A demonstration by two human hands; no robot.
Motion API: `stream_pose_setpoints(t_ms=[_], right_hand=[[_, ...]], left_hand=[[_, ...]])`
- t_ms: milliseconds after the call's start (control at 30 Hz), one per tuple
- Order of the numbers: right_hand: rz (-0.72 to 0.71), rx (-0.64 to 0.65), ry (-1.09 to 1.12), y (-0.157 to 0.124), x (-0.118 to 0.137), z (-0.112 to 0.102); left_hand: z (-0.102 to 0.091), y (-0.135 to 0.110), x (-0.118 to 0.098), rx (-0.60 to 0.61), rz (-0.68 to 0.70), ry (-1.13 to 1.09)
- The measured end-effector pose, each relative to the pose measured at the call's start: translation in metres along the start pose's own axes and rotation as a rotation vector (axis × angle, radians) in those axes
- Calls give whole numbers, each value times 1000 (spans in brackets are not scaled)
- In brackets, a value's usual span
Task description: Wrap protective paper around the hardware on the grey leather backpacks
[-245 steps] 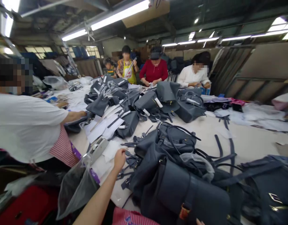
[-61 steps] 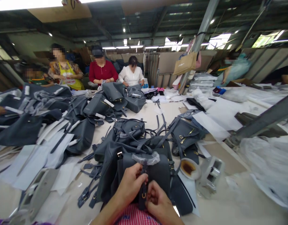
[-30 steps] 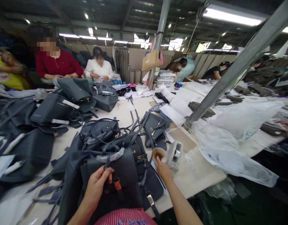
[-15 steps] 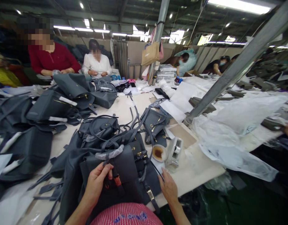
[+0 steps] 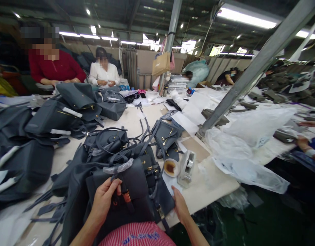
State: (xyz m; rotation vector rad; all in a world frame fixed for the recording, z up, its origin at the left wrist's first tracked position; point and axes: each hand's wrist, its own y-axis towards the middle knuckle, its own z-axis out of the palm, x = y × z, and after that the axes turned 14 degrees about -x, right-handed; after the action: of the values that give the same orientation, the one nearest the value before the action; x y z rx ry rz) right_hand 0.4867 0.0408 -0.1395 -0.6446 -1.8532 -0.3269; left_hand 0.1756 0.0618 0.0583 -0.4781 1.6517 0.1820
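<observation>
A dark grey-blue leather backpack [image 5: 135, 179] lies in front of me, with a gold buckle and an orange-brown wrapped piece on its front strap. My left hand [image 5: 106, 196] is closed, thumb and forefinger pinching a narrow strap by the flap, below a handle wrapped in clear film [image 5: 118, 167]. At the right side, my right hand [image 5: 181, 206] grips the edge of a dark leather panel [image 5: 162, 198] with a metal buckle; its fingers are partly hidden behind that edge. Close to it stand a clear tape dispenser [image 5: 186, 169] and a small dish with brown liquid [image 5: 170, 167].
More dark backpacks [image 5: 39, 160] are heaped on the left of the table [image 5: 216, 188]. A slanted metal post [image 5: 231, 92] rises at the right, beside clear plastic bags [image 5: 249, 160]. Several co-workers sit or stand around, one in a red top [image 5: 56, 70]; another person's hands show at the far right.
My right hand has shifted from a thin dark strap to the panel's edge, and the panel now sits higher and flatter. My left hand keeps its pinch. The camera has turned slightly right.
</observation>
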Motion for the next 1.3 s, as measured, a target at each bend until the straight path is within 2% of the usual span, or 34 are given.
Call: stream_pose_setpoints(t_ms=[167,300,500,633,733,800,867,933,1033,1167,1300], right_hand=[[-145,-101,-317,3,-12,-9],[-266,-132,-446,-1,-16,-10],[-433,-163,-441,3,-12,-16],[-443,-230,-367,11,-9,-26],[-465,-228,-297,15,6,-36],[-389,-240,-197,12,29,-42],[-180,-223,44,3,62,-45],[64,-107,402,-13,100,-45],[343,88,682,-40,151,-41],[497,362,691,-70,193,-28],[565,522,587,-87,214,-1]], left_hand=[[0,-1,-2,-3,-9,-22],[1,0,-1,0,-35,-32],[0,1,2,13,-26,-42],[0,1,2,30,-28,-47],[-1,1,-1,38,-37,-60],[-2,-1,-4,51,-55,-78],[-3,-4,-8,72,-104,-120],[-5,-9,-12,112,-190,-183],[-12,-18,-24,179,-293,-242],[-25,-29,-44,171,-285,-210],[-34,-38,-60,120,-226,-172]])
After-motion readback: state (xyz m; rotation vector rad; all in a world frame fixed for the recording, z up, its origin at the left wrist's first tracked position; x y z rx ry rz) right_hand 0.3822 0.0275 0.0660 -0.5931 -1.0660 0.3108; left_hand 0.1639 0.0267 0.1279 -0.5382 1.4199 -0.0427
